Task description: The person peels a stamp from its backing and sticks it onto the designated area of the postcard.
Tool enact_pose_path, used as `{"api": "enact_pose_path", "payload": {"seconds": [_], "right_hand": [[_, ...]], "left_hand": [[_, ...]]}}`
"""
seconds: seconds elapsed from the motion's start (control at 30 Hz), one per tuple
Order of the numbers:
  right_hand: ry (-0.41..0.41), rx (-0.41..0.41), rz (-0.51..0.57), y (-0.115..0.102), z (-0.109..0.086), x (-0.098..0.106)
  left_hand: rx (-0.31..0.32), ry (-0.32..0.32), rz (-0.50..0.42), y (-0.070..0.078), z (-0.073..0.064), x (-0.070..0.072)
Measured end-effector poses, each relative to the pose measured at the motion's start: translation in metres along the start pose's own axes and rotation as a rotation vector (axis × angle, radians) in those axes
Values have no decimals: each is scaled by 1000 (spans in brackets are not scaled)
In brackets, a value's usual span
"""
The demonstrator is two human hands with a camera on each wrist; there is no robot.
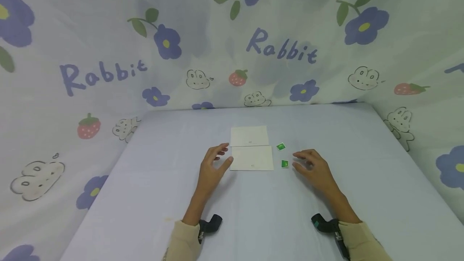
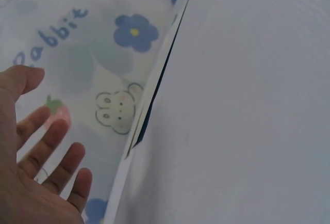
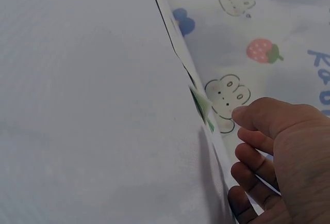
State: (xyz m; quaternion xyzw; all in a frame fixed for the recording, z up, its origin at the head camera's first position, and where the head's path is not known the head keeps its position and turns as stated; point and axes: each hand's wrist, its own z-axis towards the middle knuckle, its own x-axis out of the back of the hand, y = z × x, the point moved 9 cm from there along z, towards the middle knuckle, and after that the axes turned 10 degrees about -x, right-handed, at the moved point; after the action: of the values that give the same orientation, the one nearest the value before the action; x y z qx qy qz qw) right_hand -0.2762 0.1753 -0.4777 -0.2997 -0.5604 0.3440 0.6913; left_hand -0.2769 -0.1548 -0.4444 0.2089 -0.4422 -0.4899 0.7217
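Observation:
Two cream paper rectangles, like envelopes, lie on the white table, the far one (image 1: 249,135) edge to edge with the near one (image 1: 251,157). To their right are two small green stamps with white borders, a tilted far stamp (image 1: 280,146) and a straighter near stamp (image 1: 284,164). My left hand (image 1: 211,170) hovers at the left edge of the papers, fingers spread and holding nothing. On the other side my right hand (image 1: 316,171) is just right of the near stamp, fingers loosely bent with nothing between them. In the right wrist view its thumb (image 3: 258,115) stands apart from the fingers.
The white-covered table (image 1: 159,164) reaches back to a hanging cloth (image 1: 217,43) printed with flowers, rabbits and strawberries. Cloth also hangs along both sides. Each wrist wears a black camera, a left one (image 1: 212,224) and a right one (image 1: 324,224).

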Motion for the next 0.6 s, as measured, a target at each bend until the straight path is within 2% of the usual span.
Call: {"api": "enact_pose_path", "payload": {"seconds": [0.43, 0.6], "right_hand": [[-21, -18, -26, 3, 1, -3], [-32, -19, -5, 3, 1, -4]], "left_hand": [[6, -13, -6, 0, -2, -6], [-2, -22, -17, 2, -2, -9]]}}
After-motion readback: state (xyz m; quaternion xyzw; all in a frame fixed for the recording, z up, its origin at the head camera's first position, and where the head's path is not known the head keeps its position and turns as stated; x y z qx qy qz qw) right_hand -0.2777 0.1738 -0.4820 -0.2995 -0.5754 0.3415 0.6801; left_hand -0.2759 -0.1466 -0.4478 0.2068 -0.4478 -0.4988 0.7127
